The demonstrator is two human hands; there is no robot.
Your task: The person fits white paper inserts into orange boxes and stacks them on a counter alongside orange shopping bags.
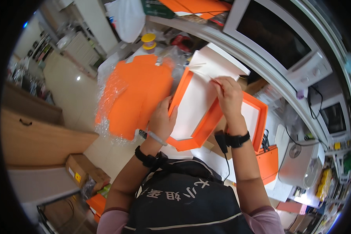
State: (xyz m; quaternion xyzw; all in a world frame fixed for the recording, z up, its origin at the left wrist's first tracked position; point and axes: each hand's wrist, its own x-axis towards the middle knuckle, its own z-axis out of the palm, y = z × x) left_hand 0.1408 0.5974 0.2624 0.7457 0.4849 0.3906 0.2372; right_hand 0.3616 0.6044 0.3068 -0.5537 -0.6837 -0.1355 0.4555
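Note:
A half-folded orange cardboard box [211, 124] with a white inside is tilted in front of me, its white end flap [226, 58] standing open at the far end. My left hand [162, 120] grips the box's left wall, with the thumb on the inner side. Above the box's inside, my right hand [229, 93] is closed in a pinch. From its fingertips a thin pale strip [201, 72] runs toward the far left corner of the box. What the strip is made of cannot be told.
Flat orange cardboard sheets [140, 89] in clear plastic wrap lie to the left. A second orange box [257, 117] sits at the right. Beyond are yellow-lidded tubs [148, 39], a white microwave [277, 35] on a shelf, and a silver appliance [300, 163]. A brown carton [82, 169] stands lower left.

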